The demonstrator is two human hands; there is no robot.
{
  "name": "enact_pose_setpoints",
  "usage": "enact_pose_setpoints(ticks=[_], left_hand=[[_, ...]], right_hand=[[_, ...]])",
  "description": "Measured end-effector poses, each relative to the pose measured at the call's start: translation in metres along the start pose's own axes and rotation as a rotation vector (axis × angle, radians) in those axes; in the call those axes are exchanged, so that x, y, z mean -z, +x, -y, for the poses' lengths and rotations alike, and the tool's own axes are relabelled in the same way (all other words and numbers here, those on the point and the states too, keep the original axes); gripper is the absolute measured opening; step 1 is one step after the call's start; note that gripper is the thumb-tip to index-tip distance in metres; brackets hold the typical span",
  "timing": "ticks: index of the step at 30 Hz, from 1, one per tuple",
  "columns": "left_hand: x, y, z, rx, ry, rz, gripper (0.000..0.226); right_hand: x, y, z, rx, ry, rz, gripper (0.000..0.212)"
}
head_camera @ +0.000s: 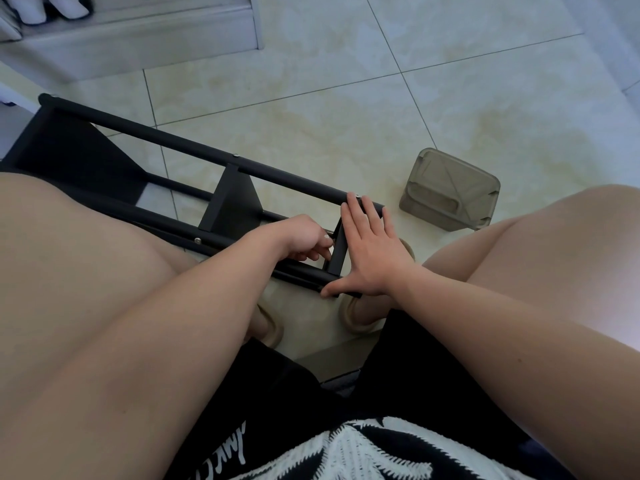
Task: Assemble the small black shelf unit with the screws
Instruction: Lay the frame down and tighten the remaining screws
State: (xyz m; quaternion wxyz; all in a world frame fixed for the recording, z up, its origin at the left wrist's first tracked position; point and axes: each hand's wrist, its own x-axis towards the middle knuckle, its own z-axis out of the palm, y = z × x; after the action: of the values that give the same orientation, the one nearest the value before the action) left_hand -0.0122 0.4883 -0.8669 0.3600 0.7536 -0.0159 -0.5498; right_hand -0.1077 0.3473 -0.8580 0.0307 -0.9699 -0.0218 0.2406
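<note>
From my head camera, the cream tiled floor (pixel 346 81) fills the far half; a smoky translucent plastic box (pixel 450 197) sits on it just right of the shelf's near end, apart from it. A pale low ledge (pixel 138 39) with white shoes (pixel 52 8) runs across the top left. My bare knees flank the work, the left one hiding part of the frame; my beige slippers (pixel 358 318) lie under its near end.

The black shelf unit (pixel 228 199) lies on its side on the floor between my legs; its long axis runs from far left to near right, with the poles pointing at my feet and the shelf panels standing crosswise. Silver screw heads (pixel 197 240) show on the poles.

My right hand (pixel 370 252) lies flat against the end panel; the fingers are straight and spread, reaching the upper pole, and the thumb touches the lower pole's tip. My left hand (pixel 306 239) is curled inside the frame; its fingertips pinch a small bright piece (pixel 331 236) at that panel, too small to identify.
</note>
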Motion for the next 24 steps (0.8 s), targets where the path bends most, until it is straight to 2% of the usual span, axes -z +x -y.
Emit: enact_pose_setpoints(ticks=[24], left_hand=[[0.0087,0.002,0.0075,-0.041,0.169,0.023,0.019]], right_hand=[[-0.002,0.0,-0.0016,0.006,0.001,-0.011,0.156]])
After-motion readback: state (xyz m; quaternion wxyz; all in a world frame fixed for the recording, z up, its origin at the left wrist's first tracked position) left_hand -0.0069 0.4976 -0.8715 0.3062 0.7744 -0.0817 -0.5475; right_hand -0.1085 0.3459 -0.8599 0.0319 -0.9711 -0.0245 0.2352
